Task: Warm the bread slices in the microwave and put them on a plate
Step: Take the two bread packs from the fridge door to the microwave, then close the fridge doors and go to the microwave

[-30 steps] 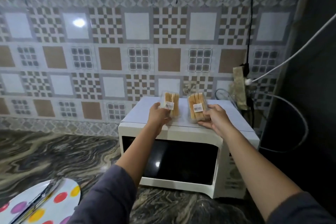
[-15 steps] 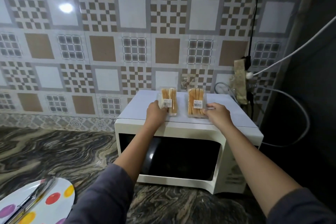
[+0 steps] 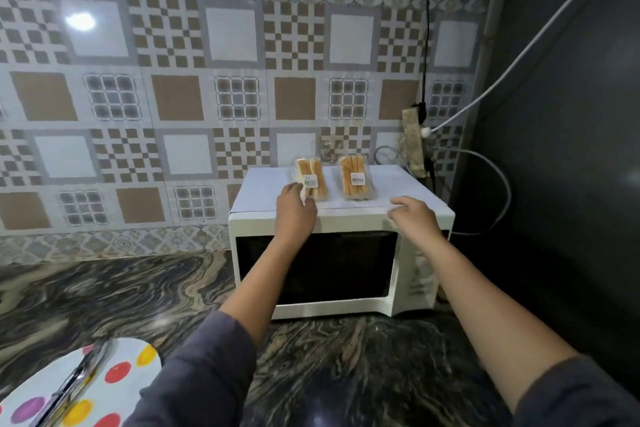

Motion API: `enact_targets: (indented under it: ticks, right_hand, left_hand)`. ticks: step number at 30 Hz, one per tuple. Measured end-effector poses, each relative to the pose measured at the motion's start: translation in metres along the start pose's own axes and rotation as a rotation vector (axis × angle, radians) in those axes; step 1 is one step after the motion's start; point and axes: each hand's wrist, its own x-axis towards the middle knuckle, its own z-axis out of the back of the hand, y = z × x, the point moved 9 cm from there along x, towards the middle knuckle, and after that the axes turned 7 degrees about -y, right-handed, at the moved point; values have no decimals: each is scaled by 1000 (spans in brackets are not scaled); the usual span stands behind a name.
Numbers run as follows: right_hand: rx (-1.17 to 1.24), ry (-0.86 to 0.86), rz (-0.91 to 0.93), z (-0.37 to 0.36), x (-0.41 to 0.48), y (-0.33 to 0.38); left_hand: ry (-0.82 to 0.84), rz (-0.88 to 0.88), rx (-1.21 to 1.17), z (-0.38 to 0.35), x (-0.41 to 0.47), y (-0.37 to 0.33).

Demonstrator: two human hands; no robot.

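On top of the microwave (image 3: pixel 263 198), 2 wrapped packs of bread slices lay flat, the left pack (image 3: pixel 311 180) just beside the right pack (image 3: pixel 356 182), with the door below them shut. Your left hand (image 3: pixel 294 211) touched the near-left corner of the left pack; whether it pinched the wrap or only rested there could not be told. Your right hand (image 3: pixel 414 218) hung released, fingers loose, near the top's front edge and apart from the right pack. Risk, as judged: if your left hand caught the wrap while withdrawing, it could drag that pack over the front edge onto the table (image 3: pixel 104 291), well apart from the spotted plate (image 3: pixel 145 388). Compared with 0.5 s earlier, your right hand had left its pack; 1 s earlier, both packs were raised in your hands.
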Motion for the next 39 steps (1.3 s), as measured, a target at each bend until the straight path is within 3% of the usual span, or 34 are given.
enact_targets:
  ticks: [10,23,29,39]
  right_hand:
    - [-58,-287,-241,167,-189,-83]
    - [-153,-930,-434,449,-472,-178]
    - [-118,-1027,-525,580,-576,-231]
    - [-226,-1105,-581,793,-690,-304]
  left_hand:
    - [497,-164,-143,-91,-185,-80]
    - [1039,-391,-411,-178,-537,-267]
    - [1178,-463,-478,-206,-699,-363]
    - [1241,-561,-494,-281,-887,-520]
